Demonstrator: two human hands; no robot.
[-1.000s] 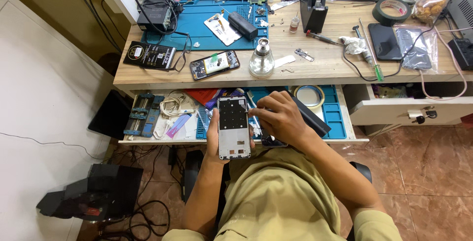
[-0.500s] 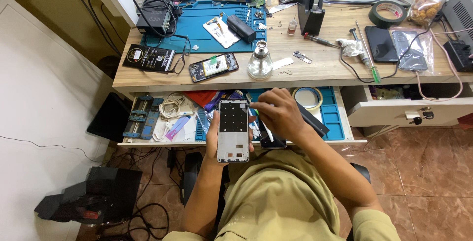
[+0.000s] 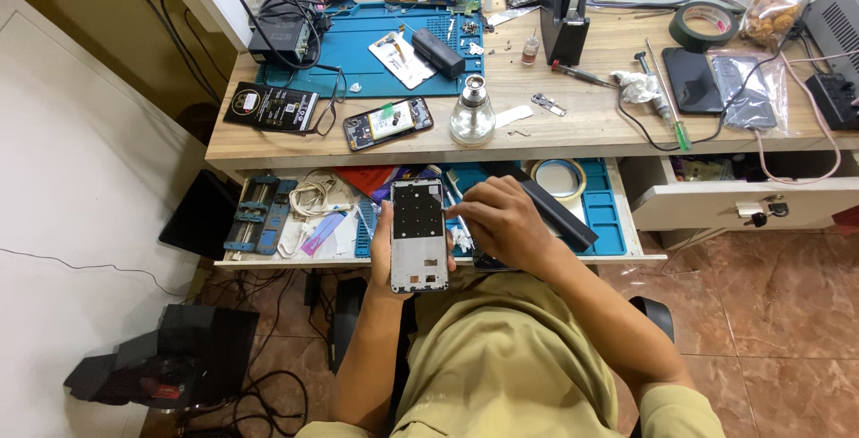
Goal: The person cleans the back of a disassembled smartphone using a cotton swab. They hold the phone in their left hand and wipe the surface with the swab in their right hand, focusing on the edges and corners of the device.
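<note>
Phone frame (image 3: 419,237): flat, face up towards the camera, long side running near to far, above the near edge of the open drawer (image 3: 268,261) and over the lap.

Head view, hands:
- Left hand (image 3: 381,250): cupped behind the frame, fingers wrapped round its left edge, thumb tip showing at the lower right edge. Closed firmly on the frame, nothing else in it.
- Right hand (image 3: 506,223): just right of the frame, fingers curled, fingertips (image 3: 455,212) touching the frame's upper right edge. Pinched rather than spread; cannot tell whether anything small sits between the fingertips.

Head view, surroundings:
- Black bar (image 3: 562,221) in the drawer, partly under the right wrist.
- Tape roll (image 3: 559,177) on the drawer's blue tray, right of the hands and apart from them.
- Cables and a blue clamp (image 3: 261,212) at the drawer's left end.
- On the desk (image 3: 591,125), beyond the drawer: glass bottle (image 3: 472,111), an opened phone (image 3: 388,124) left of it, blue mat (image 3: 358,62) further back, green-handled screwdriver (image 3: 673,125) to the right.

Change over the last second:
- Hardly any. Frame in the same grip, same place against the drawer.
- Right fingertips at the same upper right edge as a second ago and half a second ago; hand perhaps a touch nearer.
- Desk lower in the picture than before: a small tilt of the head, not a move of the things.

Judged from that: fine, stationary work at one spot on the frame's edge, left hand serving as a steady holder.
</note>
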